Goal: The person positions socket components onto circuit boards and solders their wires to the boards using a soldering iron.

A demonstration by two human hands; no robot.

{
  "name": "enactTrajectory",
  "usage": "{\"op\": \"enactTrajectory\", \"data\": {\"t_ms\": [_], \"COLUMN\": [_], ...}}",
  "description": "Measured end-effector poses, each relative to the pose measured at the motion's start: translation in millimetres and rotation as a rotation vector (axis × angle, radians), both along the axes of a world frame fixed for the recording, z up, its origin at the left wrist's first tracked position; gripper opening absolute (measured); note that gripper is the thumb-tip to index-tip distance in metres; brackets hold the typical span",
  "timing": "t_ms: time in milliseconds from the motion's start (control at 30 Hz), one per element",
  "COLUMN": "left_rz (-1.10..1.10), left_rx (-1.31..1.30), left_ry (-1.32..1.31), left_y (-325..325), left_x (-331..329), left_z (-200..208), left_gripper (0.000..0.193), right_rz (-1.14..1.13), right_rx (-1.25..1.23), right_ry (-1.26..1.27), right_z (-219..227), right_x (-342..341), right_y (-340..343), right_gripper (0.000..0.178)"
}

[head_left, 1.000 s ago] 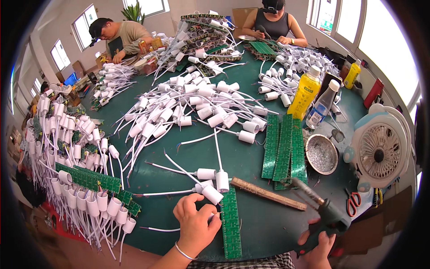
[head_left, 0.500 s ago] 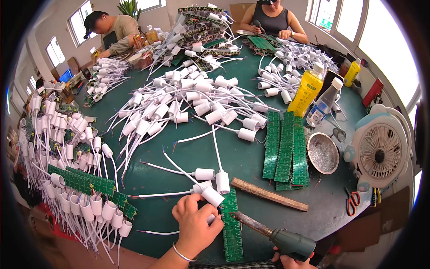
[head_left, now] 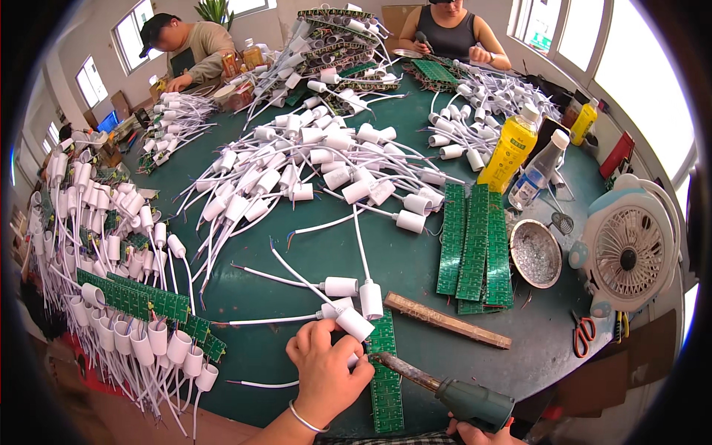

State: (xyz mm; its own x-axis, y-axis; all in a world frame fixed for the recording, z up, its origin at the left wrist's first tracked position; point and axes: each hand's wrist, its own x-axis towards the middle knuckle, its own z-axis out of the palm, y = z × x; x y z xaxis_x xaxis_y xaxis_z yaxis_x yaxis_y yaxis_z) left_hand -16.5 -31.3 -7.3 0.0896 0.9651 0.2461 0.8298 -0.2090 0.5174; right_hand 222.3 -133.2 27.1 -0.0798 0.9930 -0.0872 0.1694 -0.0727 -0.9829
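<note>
My left hand (head_left: 326,371) is closed round a white lamp socket (head_left: 352,360), mostly hidden under the fingers, at the left edge of a green circuit board strip (head_left: 386,400). My right hand (head_left: 478,432) grips the dark green handle of a soldering iron (head_left: 475,404) at the lower edge. The iron's tip lies over the strip, close to my left fingertips. Just beyond those fingers lie a tilted socket (head_left: 354,324), an upright-looking one (head_left: 370,300) and another (head_left: 340,287), each with a white cable.
A wooden bar (head_left: 445,320) lies right of the strip, below stacked circuit boards (head_left: 472,245). Farther right are a metal bowl (head_left: 535,254), a fan (head_left: 629,248) and scissors (head_left: 584,336). Piled sockets (head_left: 297,159) cover the table's middle; boards with sockets (head_left: 141,297) line the left. Two people work opposite.
The soldering iron has shifted left with my right hand, bringing its tip nearer my left fingertips. My left hand has barely moved. The far right person's hand has lifted a little.
</note>
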Motion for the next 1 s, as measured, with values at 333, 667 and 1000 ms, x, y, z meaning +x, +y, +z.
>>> {"op": "enactTrajectory", "data": {"t_ms": [333, 667, 1000], "left_rz": [0.001, 0.023, -0.044], "left_rx": [0.015, 0.01, 0.098], "left_ry": [0.008, -0.03, -0.117], "left_y": [-1, -2, -5], "left_x": [0, 2, -6], "left_z": [-3, 1, -2], "left_gripper": [0.015, 0.014, 0.016], "right_rz": [-0.178, 0.061, 0.04], "right_rx": [-0.333, -0.168, 0.043], "right_ry": [0.333, 0.116, -0.042], "right_z": [10, -16, -22], "right_x": [8, 13, 3], "right_y": [-4, -22, -26], "right_gripper": [0.041, 0.035, 0.021]}}
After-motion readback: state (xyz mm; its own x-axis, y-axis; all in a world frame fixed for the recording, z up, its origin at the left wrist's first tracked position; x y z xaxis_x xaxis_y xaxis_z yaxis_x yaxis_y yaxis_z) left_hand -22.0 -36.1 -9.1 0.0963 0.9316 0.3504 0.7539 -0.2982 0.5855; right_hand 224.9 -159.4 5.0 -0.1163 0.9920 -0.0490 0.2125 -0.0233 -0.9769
